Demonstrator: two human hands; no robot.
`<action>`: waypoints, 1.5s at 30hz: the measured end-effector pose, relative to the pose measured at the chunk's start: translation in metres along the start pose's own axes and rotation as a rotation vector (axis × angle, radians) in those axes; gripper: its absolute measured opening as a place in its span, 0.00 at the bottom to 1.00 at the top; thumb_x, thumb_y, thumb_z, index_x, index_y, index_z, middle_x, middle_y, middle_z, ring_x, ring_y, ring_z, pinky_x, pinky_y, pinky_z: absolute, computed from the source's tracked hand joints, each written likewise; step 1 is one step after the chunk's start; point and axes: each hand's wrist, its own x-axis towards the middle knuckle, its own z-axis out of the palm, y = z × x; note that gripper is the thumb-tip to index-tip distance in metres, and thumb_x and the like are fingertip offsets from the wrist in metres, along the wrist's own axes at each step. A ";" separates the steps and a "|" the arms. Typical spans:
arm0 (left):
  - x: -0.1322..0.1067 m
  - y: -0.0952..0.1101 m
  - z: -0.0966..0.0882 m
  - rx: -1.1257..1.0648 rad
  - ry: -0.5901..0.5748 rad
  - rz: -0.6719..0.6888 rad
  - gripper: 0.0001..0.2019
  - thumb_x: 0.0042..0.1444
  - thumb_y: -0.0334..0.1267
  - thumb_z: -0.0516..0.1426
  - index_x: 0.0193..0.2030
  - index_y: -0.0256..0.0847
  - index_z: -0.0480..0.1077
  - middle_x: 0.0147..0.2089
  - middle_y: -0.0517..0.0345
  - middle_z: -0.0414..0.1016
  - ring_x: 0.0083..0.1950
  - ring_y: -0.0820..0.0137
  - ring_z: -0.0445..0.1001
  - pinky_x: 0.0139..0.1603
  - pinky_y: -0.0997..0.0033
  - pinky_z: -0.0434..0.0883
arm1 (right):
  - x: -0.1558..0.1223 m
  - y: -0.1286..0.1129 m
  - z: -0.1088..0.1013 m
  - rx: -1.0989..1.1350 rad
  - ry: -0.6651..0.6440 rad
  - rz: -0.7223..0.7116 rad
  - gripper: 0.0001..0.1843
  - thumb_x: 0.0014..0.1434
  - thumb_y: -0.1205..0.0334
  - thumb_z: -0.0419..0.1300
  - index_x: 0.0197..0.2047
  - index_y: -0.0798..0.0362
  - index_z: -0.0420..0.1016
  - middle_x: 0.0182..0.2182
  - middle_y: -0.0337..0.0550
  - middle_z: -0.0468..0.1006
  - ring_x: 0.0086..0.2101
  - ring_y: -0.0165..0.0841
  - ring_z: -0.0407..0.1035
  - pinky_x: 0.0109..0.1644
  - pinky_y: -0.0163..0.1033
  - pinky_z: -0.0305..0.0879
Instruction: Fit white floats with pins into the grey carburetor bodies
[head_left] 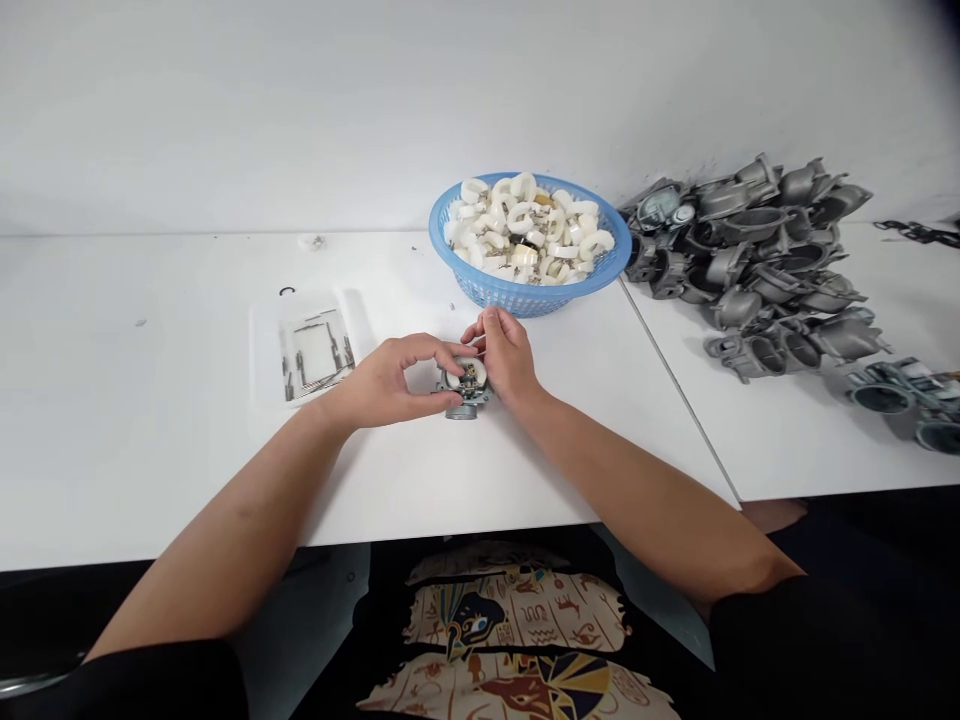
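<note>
Head view: left hand grips what seems a carburetor.

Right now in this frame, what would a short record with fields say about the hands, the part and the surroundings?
Left hand: left hand grips the metal part between thumb and fingers
Right hand: right hand at the part's right side; whether it pinches something is unclear
Part: on or just above the white table, white piece inside
Basket: blue basket, heaped with white pieces
Left: clear tray with thin metal pins
Right: pile of grey castings
</note>
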 end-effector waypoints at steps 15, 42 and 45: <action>0.002 -0.013 -0.004 0.001 0.062 -0.002 0.19 0.56 0.37 0.62 0.55 0.41 0.71 0.54 0.47 0.75 0.55 0.64 0.74 0.63 0.56 0.67 | -0.009 0.004 -0.007 -0.015 0.006 0.024 0.23 0.64 0.39 0.51 0.30 0.50 0.62 0.34 0.40 0.72 0.31 0.30 0.67 0.30 0.34 0.65; 0.004 -0.008 0.008 -0.156 0.070 -0.049 0.20 0.52 0.41 0.67 0.50 0.41 0.69 0.51 0.43 0.75 0.51 0.61 0.74 0.54 0.51 0.72 | -0.026 -0.019 -0.066 -0.186 -0.424 -0.148 0.18 0.61 0.44 0.62 0.33 0.51 0.72 0.24 0.33 0.64 0.23 0.25 0.52 0.25 0.34 0.50; 0.004 -0.008 0.011 -0.171 0.096 -0.078 0.19 0.52 0.40 0.67 0.49 0.40 0.69 0.51 0.44 0.75 0.50 0.62 0.75 0.53 0.52 0.73 | -0.030 -0.013 -0.071 -0.312 -0.398 -0.236 0.13 0.59 0.49 0.66 0.33 0.51 0.77 0.21 0.33 0.65 0.22 0.26 0.52 0.26 0.35 0.50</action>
